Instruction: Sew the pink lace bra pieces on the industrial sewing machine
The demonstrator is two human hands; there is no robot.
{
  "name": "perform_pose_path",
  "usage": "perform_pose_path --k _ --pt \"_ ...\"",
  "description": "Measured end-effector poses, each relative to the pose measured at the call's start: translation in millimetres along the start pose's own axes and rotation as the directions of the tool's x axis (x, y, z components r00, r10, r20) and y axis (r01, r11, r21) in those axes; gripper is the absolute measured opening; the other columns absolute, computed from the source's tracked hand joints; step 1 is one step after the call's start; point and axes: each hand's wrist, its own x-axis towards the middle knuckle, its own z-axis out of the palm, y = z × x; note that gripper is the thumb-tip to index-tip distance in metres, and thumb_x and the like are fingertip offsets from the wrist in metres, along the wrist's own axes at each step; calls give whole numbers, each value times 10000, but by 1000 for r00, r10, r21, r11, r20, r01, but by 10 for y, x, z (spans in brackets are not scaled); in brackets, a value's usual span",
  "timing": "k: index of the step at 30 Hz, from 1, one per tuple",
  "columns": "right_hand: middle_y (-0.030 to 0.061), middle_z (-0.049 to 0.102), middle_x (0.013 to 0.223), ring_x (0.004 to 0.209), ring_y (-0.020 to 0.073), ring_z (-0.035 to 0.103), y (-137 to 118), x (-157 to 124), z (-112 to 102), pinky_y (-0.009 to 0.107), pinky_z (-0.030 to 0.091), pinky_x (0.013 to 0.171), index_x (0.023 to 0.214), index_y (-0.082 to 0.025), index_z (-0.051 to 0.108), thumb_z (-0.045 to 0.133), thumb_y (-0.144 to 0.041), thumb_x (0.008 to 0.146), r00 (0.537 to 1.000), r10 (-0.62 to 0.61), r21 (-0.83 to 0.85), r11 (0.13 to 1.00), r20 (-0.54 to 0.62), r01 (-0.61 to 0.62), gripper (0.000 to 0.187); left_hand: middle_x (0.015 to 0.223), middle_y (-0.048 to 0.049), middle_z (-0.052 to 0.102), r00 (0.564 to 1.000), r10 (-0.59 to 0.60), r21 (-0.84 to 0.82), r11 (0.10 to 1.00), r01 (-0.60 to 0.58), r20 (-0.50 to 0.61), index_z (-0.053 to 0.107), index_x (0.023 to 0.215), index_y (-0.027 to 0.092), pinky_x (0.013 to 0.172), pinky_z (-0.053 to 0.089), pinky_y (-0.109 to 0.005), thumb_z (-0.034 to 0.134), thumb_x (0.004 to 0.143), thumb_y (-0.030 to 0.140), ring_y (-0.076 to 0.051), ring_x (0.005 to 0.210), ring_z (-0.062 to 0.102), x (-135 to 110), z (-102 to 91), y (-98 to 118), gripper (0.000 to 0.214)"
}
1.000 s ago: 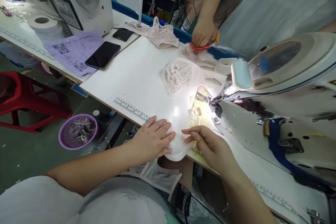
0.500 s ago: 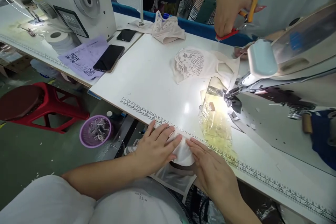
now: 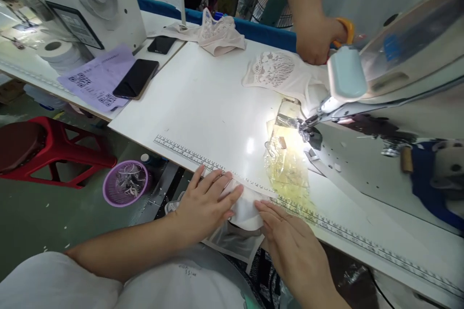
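Note:
My left hand (image 3: 206,200) lies flat with fingers spread on a pale fabric piece (image 3: 246,208) at the front edge of the white sewing table (image 3: 203,106). My right hand (image 3: 286,234) rests on the same piece from the right, fingers stretched out and together. The fabric hangs over the table edge toward my lap. A printed ruler strip (image 3: 188,155) runs along the edge beside my fingers. The sewing machine's needle area (image 3: 306,128) is lit, beyond a crinkled clear plastic sheet (image 3: 286,166).
Another person's hand (image 3: 313,41) with orange-handled scissors works at lace pieces (image 3: 273,67) at the far side. More lace fabric (image 3: 219,34), two phones (image 3: 136,78), a purple sheet (image 3: 96,77) and a second machine (image 3: 90,0) lie left. A red stool (image 3: 43,147) and purple basket (image 3: 125,182) stand on the floor.
Both hands drew the pale fabric piece back toward the table's front edge and now press it there. The other person's hand with scissors shifted right along the far side.

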Motion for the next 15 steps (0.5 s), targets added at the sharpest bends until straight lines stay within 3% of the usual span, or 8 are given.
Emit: perform_pose_path --k 7,15 --pt "84 678 1065 982 196 627 -30 6 -28 350 538 826 1070 -173 540 456 -52 838 996 81 18 997 -32 -80 275 1255 -54 540 1000 15 -15 1000 -15 -8 550 1209 282 1099 210 -501 550 853 372 -247 1165 461 31 -24 -18 368" --pt "121 659 1078 934 222 601 1 -17 -43 371 568 712 1032 -161 523 436 -64 856 983 186 14 982 6 -186 219 1260 -58 538 1000 22 -5 1000 -22 4 553 1206 282 1091 220 -507 537 861 350 -248 1163 462 39 -26 -17 352"
